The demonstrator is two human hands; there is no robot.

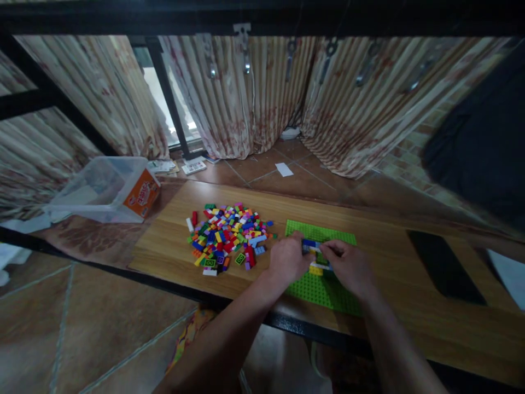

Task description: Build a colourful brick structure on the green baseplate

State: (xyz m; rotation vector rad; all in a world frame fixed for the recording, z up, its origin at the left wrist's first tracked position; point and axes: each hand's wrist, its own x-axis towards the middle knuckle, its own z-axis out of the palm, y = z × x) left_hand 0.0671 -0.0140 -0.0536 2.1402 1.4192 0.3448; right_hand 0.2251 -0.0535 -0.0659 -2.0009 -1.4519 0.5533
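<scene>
A green studded baseplate lies on the wooden table, carrying a small structure of toy building bricks in blue, white and yellow. My left hand is closed against the structure's left side, thumb and fingers on its bricks. From the right, my right hand reaches over the structure with thumb and forefinger pinched together at its upper right. Whatever is between those fingertips is too small and covered to make out. Both hands hide part of the structure.
A heap of loose colourful bricks spreads left of the baseplate. Beyond the table's left end stands a clear plastic box with an orange label. A dark flat rectangle lies on the right. A black bar with hanging hooks crosses overhead.
</scene>
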